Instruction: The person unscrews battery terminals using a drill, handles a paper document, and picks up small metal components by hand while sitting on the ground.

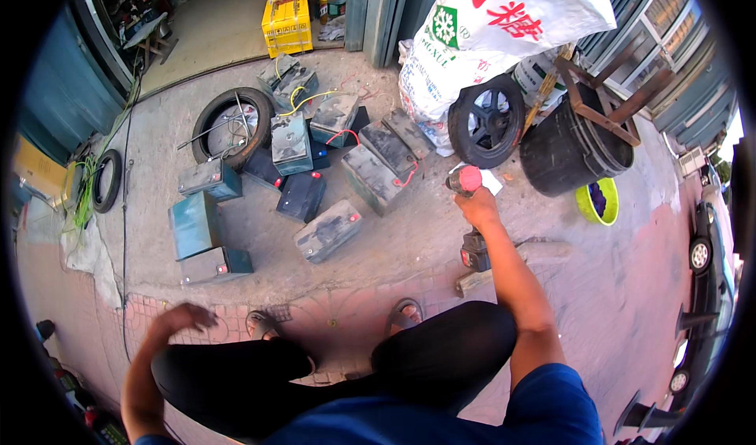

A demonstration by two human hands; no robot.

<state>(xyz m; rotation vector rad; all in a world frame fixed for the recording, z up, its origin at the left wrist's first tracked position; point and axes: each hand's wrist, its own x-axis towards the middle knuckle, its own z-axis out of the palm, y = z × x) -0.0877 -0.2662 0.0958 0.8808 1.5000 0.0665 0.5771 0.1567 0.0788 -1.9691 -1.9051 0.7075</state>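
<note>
Basically, right hand point(478, 206) grips drill point(470, 179) just nearside of wheel point(487, 122); left hand point(186, 319) empty, loosely spread. Likely rigid, battery-heavy: hold mid-handle.

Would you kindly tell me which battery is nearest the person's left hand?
The grey-topped battery at the near left, just in front of the teal battery; all the others lie farther from the left hand.

Outdoor work area in daylight, viewed remotely by me through the head camera. Grey concrete ground point(150, 248) meets reddish patterned paving point(331, 323) toward the lower edge. At upper left I see an open doorway point(224, 0) with a tan interior floor point(209, 35), flanked by blue metal panels point(71, 71). Upper right: a white-framed window point(669, 12). Right edge: a dark parked car point(715, 291).
</note>
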